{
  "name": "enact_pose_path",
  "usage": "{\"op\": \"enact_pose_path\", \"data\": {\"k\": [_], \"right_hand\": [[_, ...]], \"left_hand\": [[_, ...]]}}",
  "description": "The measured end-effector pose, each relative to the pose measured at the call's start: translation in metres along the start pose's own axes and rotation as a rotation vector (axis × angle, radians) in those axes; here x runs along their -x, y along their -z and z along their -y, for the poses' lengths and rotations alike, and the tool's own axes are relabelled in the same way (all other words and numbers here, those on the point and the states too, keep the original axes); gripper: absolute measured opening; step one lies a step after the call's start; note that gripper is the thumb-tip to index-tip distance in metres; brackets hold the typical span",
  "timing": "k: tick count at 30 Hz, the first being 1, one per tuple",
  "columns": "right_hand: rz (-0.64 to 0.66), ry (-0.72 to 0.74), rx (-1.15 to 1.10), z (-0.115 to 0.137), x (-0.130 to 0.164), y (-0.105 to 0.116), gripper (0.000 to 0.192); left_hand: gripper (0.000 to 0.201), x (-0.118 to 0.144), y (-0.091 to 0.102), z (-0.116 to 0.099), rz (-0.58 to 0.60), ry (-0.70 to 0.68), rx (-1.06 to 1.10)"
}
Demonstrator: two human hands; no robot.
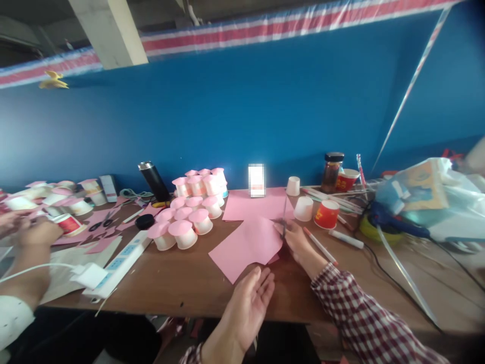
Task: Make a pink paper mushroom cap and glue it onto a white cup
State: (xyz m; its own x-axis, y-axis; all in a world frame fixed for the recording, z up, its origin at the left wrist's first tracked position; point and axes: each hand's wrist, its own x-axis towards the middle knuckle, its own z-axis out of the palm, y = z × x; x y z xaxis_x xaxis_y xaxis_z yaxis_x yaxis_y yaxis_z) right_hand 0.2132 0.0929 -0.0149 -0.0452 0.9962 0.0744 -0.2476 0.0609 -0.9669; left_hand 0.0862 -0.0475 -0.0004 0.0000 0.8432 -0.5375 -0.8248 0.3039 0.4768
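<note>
My right hand (pixel 300 243) is closed around scissors, whose thin blade (pixel 284 210) points up at the right edge of a pink paper sheet (pixel 242 245). The handles are mostly hidden in my fingers. That sheet lies at a slant on the table, with a curved notch in its near edge. My left hand (pixel 252 302) is held palm up in front of the notch, fingers loosely stretched and nothing in them. Behind lies another pink sheet (pixel 233 206). A red-and-white pen (pixel 320 246) rests beside my right wrist.
Left of the paper stand several white cups with pink paper tops (pixel 183 233), and a power strip (pixel 119 265). To the right are a red paper cup (pixel 326 214), white cups (pixel 303 208), a blue glue gun (pixel 397 222) and a plastic bag (pixel 450 187). A co-worker's hand (pixel 40 230) is at far left.
</note>
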Motion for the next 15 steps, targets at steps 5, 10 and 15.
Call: {"op": "enact_pose_path", "data": {"k": [5,10,15], "right_hand": [[0.002,0.018,-0.011,0.002,0.000,-0.001,0.041],[0.066,0.002,-0.015,-0.001,-0.001,-0.002,0.046],[0.125,-0.010,-0.013,0.000,0.002,-0.003,0.048]], "left_hand": [[0.008,-0.009,-0.011,0.001,-0.054,-0.119,0.090],[0.010,-0.016,-0.014,-0.005,-0.061,-0.210,0.131],[0.013,-0.027,-0.018,-0.014,-0.047,-0.288,0.076]]}}
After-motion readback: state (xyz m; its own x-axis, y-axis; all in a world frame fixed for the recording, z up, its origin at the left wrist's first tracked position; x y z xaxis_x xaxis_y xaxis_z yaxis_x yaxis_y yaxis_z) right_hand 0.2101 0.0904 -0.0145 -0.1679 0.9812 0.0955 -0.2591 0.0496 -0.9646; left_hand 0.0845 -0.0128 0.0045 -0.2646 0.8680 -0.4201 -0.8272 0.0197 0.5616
